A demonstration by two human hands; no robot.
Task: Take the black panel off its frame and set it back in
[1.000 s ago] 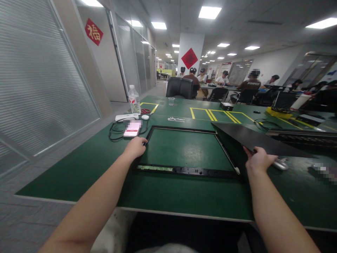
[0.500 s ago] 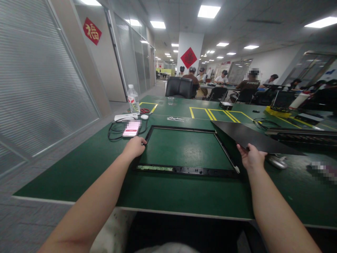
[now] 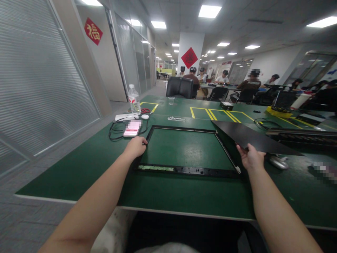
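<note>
A black rectangular frame (image 3: 184, 171) lies flat on the green table (image 3: 79, 168) in front of me. My left hand (image 3: 135, 147) is closed on the frame's left side rail. My right hand (image 3: 251, 158) grips the near edge of a thin black panel (image 3: 250, 137), which is held tilted above the frame's right side, its far end over the table to the right.
A phone (image 3: 131, 128), a white power strip (image 3: 126, 117) with cables, red scissors (image 3: 144, 110) and a water bottle (image 3: 134, 99) sit at the left rear. A plastic cup (image 3: 171, 101), black chairs (image 3: 180, 88) and seated people lie beyond. A mouse (image 3: 279, 162) and dark equipment (image 3: 302, 137) are at right.
My right hand has drawn slightly left and toward the frame with the panel, which now sits a bit lower. My left hand has stayed on the frame.
</note>
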